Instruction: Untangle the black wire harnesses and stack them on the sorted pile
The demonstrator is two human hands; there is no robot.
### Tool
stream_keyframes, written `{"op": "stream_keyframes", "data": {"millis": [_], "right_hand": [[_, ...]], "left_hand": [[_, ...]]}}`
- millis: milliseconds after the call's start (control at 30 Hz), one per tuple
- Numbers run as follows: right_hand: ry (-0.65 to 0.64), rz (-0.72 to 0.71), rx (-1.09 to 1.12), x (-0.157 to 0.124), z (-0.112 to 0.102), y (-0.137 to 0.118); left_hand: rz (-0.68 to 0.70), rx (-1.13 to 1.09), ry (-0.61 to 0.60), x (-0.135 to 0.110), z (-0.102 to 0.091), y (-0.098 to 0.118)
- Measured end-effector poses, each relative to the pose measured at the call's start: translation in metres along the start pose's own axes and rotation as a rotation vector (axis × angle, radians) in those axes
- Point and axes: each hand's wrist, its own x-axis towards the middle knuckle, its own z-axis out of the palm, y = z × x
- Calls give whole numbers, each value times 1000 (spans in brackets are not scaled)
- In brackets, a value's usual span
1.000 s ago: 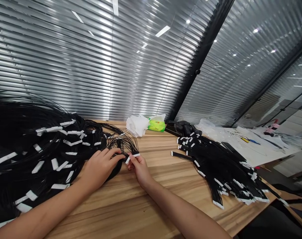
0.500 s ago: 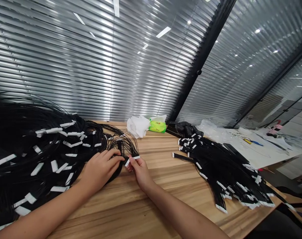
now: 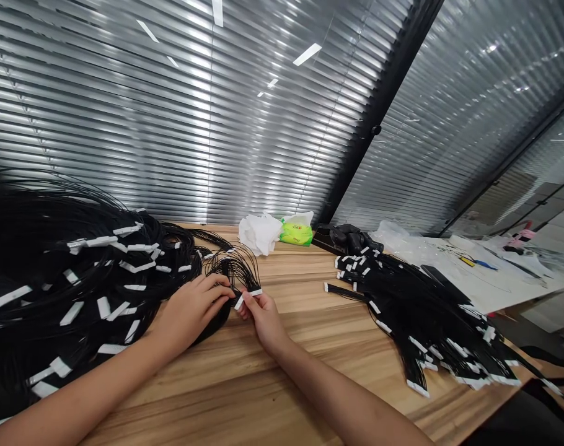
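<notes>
Wire harness point(image 3: 251, 280) pinched by its connectors between two hands

The right hand point(image 3: 263, 317) grasps the harness between thumb and fingers, close to two white connectors point(image 3: 255, 292) set at an angle to each other. Its black wires arch up behind the fingertips in a loose loop. The left hand point(image 3: 193, 310) is just beside, fingers bent and tips near the same wires; whether they grip any, I cannot tell. The harness is over the middle of the wood-grain table point(image 3: 207, 393), at the edge of a large heap of black harnesses point(image 3: 91, 282) with white ends, on the left.

Behind the hands, a green soft tissue pack point(image 3: 297, 234) holds tissues, one white sheet point(image 3: 301, 218) sticking out of its top. Crumpled white tissue point(image 3: 259, 234) is piled next to it. To the pack's right are a dark tray-like piece point(image 3: 323, 238), its contents too dark to make out, and a black lumpy bundle point(image 3: 349, 238). Clear plastic bags point(image 3: 403, 243) lie crumpled farther right; what they contain is unclear. In front of them spreads a second pile of black harnesses point(image 3: 416, 303), one white-tipped end point(image 3: 326, 287) jutting toward the hands.
</notes>
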Motion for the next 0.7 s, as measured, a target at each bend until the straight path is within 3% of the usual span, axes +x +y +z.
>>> {"op": "stream_keyframes", "data": {"millis": [433,567,700], "right_hand": [[23,-29,-83,-1,7,6],[9,-36,-100,0,8,5],[-14,-25,-81,-1,6,4]], "left_hand": [[-195,-276,-99,0,8,-2],[-152,-163,-98,-3,14,-3],[-41,91,-14,-4,13,3]]}}
